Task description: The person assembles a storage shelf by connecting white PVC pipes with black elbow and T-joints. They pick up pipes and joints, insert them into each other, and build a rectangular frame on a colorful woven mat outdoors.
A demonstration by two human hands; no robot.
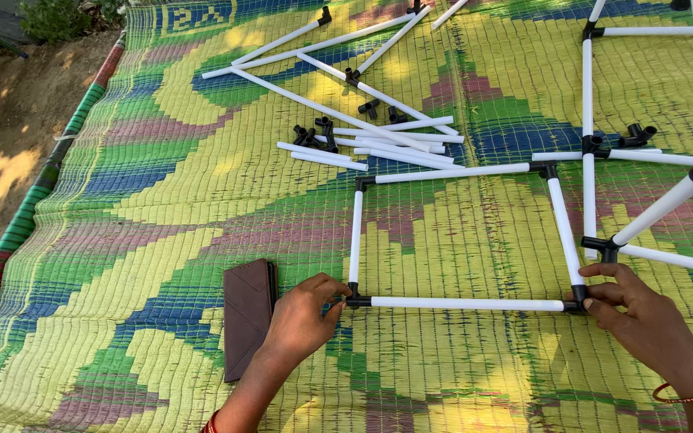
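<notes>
The white pipes of the square frame look like smooth, faintly glossy plastic, and the black corner connectors joining them seem a duller, matt plastic, as do the loose connectors lying among the spare white pipes. Beneath them the mat is woven plastic straw with a ribbed, slightly shiny weave in yellow, green, blue and purple. The brown folded case beside the left hand looks like matt leather or leatherette, and bare dusty soil lies beyond the mat's edge.
</notes>
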